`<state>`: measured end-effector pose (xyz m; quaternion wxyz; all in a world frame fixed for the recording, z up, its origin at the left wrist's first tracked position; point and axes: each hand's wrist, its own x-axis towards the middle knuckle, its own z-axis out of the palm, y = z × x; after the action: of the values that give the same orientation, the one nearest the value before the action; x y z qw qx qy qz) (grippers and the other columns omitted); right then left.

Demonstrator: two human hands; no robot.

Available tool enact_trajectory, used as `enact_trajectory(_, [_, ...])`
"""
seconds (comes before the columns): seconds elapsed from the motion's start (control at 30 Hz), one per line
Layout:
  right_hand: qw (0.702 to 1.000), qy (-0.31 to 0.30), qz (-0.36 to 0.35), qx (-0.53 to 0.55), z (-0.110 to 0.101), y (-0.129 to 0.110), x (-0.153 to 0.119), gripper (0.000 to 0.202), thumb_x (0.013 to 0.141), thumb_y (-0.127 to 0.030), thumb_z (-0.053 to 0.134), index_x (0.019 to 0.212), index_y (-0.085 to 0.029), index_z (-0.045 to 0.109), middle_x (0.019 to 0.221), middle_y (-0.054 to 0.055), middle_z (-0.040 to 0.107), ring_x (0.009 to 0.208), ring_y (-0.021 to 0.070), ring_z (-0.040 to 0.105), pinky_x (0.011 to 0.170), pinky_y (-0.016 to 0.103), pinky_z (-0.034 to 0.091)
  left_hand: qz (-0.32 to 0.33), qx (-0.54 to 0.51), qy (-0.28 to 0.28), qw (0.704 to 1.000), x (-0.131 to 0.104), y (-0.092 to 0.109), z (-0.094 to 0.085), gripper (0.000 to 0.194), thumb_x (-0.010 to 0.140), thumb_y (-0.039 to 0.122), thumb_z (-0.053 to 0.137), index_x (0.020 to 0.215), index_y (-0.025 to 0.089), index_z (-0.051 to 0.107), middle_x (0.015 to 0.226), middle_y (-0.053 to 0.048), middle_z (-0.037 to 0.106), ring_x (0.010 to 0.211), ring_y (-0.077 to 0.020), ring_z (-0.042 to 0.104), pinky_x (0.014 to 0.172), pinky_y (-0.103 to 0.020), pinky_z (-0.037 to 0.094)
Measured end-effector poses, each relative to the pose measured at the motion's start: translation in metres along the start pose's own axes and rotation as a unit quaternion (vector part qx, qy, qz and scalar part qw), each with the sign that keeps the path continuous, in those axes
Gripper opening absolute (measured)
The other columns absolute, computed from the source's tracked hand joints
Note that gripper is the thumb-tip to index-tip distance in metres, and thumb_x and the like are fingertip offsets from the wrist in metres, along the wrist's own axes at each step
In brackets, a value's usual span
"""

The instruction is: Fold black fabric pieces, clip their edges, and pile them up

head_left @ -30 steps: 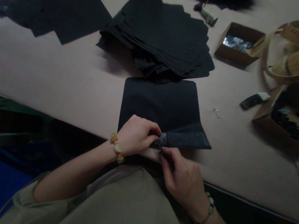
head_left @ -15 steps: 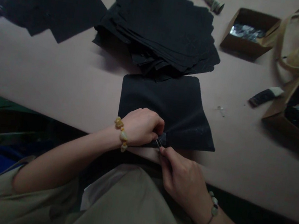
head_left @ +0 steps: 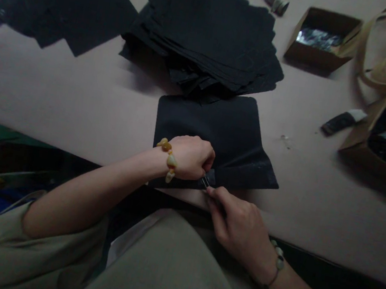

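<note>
Taking the single black sheet (head_left: 213,128) at the near edge of the desk (head_left: 60,92) as landmark: to its left the desk lies bare right up to the near edge, a wide lane for a hand. Directly behind it, touching its far edge, the thick stack of black sheets (head_left: 208,36) blocks any straight reach forward. Farther left of that stack, loose black sheets (head_left: 55,1) cover the far corner, with a bare strip between the two. To the landmark's right the desk is open until a small dark piece (head_left: 343,121) and a cardboard box (head_left: 379,147); behind those an open carton (head_left: 323,38) stands.
</note>
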<state>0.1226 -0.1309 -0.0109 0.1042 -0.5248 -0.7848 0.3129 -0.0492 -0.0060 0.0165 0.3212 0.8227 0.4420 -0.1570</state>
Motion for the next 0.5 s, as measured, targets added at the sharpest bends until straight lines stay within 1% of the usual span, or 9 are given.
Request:
enact_trajectory(0.07, [0.999,0.031,-0.016,0.032,0.002,0.003,-0.005,0.011,0.097,-0.023,0.044,0.098,-0.02,0.055,0.083,0.002,0.068,0.069,0.0171,0.065,0.059,0.027,0.035,0.003,-0.005,0.002,1.0,-0.002,0.0,0.0,0.015,0.072,0.023,0.061,0.081,0.027,0.072,0.078,0.0,0.071,0.071,-0.0186,0.064,0.061,-0.025,0.041])
enact_trajectory(0.13, [0.998,0.058,-0.019,0.035,0.004,0.006,-0.01,0.011,0.097,-0.022,0.045,0.1,-0.019,0.055,0.083,0.002,0.068,0.066,0.0162,0.064,0.059,0.027,0.036,0.005,-0.005,0.004,1.0,-0.003,0.001,-0.001,0.013,0.073,0.025,0.061,0.08,0.028,0.072,0.077,0.0,0.071,0.071,-0.0196,0.064,0.061,-0.025,0.041])
enact_trajectory(0.2, [0.997,0.065,-0.013,0.027,0.006,0.006,-0.012,0.011,0.097,-0.021,0.045,0.1,-0.019,0.055,0.082,0.001,0.067,0.065,0.0162,0.063,0.058,0.028,0.035,0.004,0.001,0.004,1.0,-0.002,0.002,-0.002,0.011,0.075,0.03,0.062,0.079,0.028,0.072,0.074,-0.001,0.07,0.07,-0.0212,0.064,0.061,-0.027,0.043])
enact_trajectory(0.33, [0.999,0.044,0.003,0.026,0.004,0.004,-0.011,0.013,0.096,-0.02,0.044,0.102,-0.02,0.056,0.087,0.002,0.069,0.074,0.0185,0.067,0.062,0.028,0.037,-0.001,0.018,-0.021,1.0,0.004,0.004,-0.007,0.013,0.074,0.035,0.065,0.079,0.027,0.074,0.074,-0.004,0.07,0.07,-0.0246,0.066,0.064,-0.031,0.047])
enact_trajectory(0.43, [1.0,0.015,0.02,0.019,0.001,0.002,-0.006,0.015,0.095,-0.019,0.043,0.102,-0.021,0.056,0.09,0.002,0.07,0.077,0.0199,0.068,0.061,0.029,0.036,-0.002,0.039,-0.033,0.999,0.01,0.011,-0.01,0.013,0.072,0.031,0.066,0.079,0.025,0.076,0.074,-0.007,0.07,0.073,-0.0285,0.067,0.068,-0.037,0.05])
enact_trajectory(0.5, [1.0,-0.012,0.028,0.001,-0.002,0.001,-0.004,0.014,0.094,-0.018,0.043,0.099,-0.021,0.056,0.087,0.003,0.069,0.073,0.0201,0.067,0.059,0.03,0.033,-0.018,0.025,-0.011,0.999,0.014,0.019,-0.009,0.009,0.066,0.024,0.07,0.073,0.02,0.075,0.074,-0.011,0.07,0.077,-0.0322,0.068,0.072,-0.042,0.051])
